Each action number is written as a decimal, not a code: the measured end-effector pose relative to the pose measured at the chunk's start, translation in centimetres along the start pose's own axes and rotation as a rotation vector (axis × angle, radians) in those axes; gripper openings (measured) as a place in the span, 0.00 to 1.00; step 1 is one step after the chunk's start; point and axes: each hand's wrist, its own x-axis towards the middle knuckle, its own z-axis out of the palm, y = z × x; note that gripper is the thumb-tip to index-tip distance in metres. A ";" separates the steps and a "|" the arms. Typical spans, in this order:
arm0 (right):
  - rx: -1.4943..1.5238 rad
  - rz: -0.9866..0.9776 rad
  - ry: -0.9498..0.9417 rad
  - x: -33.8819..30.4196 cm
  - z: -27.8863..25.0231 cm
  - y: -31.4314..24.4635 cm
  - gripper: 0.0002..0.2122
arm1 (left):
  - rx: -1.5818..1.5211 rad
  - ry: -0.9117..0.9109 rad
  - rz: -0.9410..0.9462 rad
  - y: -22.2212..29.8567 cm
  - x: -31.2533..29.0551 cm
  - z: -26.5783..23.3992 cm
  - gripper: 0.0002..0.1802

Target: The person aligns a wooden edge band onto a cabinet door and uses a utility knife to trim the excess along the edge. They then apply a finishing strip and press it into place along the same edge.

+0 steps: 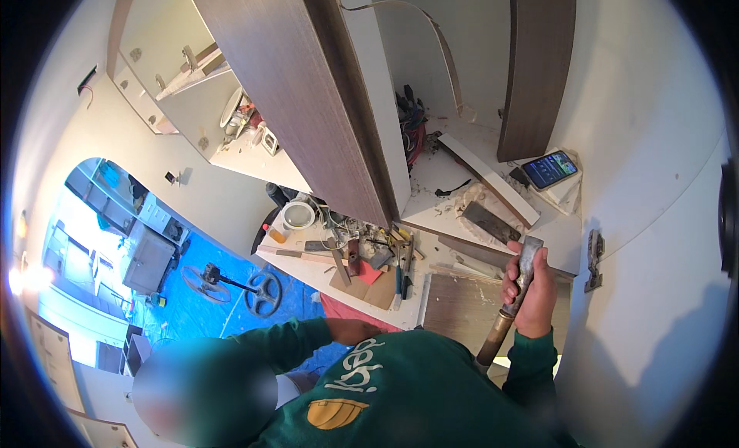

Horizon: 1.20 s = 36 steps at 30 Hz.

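Observation:
My right hand point(535, 292) is closed around a long tool with a worn grey metal upper part point(531, 255) and a brass-brown lower shaft point(496, 336). Its exact kind does not show. The tool slants, its grey end up beside a white cabinet shelf point(566, 240). On that shelf, just beyond the hand, lies a dark rectangular block point(491, 222). My left hand point(356, 330) is low at my side, at the front of the green sweatshirt point(431, 379). Its fingers are hidden, so I cannot see whether it holds anything.
A phone point(550, 169) with a lit screen and a brown-faced strip point(493, 178) lie on the shelf. Hand tools, including pliers point(407, 271), crowd a worktop point(308, 257). Tall brown panels point(296, 86) rise ahead. Blue sheeting point(208, 255) covers the floor at left.

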 end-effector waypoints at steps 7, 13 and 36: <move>-0.009 0.003 -0.008 0.2 0.0 0.3 0.32 | 0.076 0.432 0.062 12.1 -0.7 -7.9 0.31; -0.009 0.027 0.009 0.0 0.4 0.7 0.31 | 0.911 0.657 -0.269 16.1 4.8 -12.2 0.41; 0.008 0.011 -0.001 -0.2 0.1 0.6 0.30 | 0.636 0.357 -0.237 15.8 6.8 -11.0 0.26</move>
